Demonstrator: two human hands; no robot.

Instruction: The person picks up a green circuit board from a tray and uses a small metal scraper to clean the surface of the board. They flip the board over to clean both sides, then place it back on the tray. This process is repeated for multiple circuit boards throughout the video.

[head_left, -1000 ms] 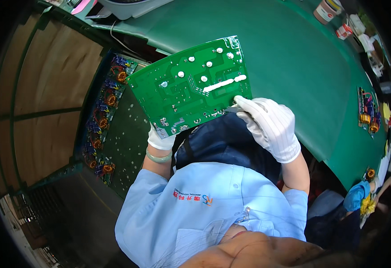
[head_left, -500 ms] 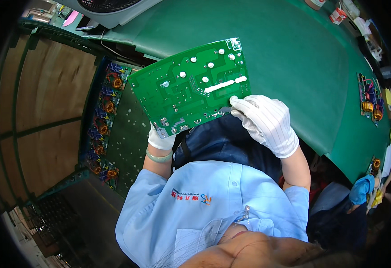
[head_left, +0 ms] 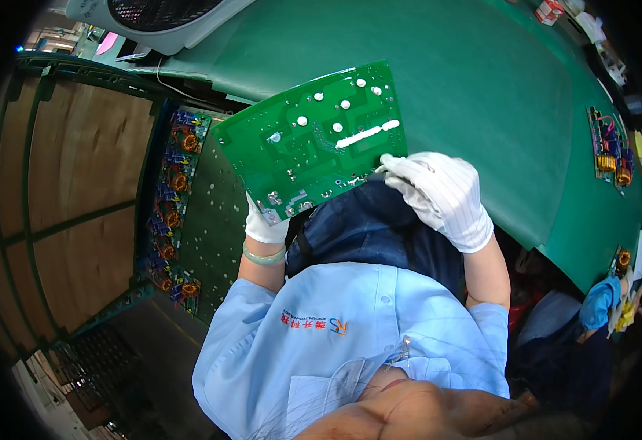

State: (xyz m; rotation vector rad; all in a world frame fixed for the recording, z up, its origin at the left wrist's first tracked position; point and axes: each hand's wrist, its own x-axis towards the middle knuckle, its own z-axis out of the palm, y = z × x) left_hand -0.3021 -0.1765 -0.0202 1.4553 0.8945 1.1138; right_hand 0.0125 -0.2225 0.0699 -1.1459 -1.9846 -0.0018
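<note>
A green circuit board [head_left: 291, 158] is raised above my lap and tilted, solder side toward me. White blobs and a long white strip of sealant-like paste [head_left: 368, 134] lie on it. My left hand [head_left: 264, 226], in a white glove, grips the board at its lower left corner; its fingers are mostly hidden behind it. My right hand [head_left: 438, 192], in a white striped glove, is at the lower right edge, its fingertips drawn together. Something small and dark shows by those fingertips, too unclear to name.
Several boards with copper coils [head_left: 181, 181] stand in a row at left, beside a wooden-panelled crate [head_left: 90, 165]. A green-topped table [head_left: 482, 95] stretches ahead, with a fan [head_left: 174, 18] at upper left. Another coil board [head_left: 609, 150] lies on its right side.
The right hand has shifted slightly, and the grey piece seen at its fingertips before shows less now. The board stays in the left hand with its tilt slightly altered.
</note>
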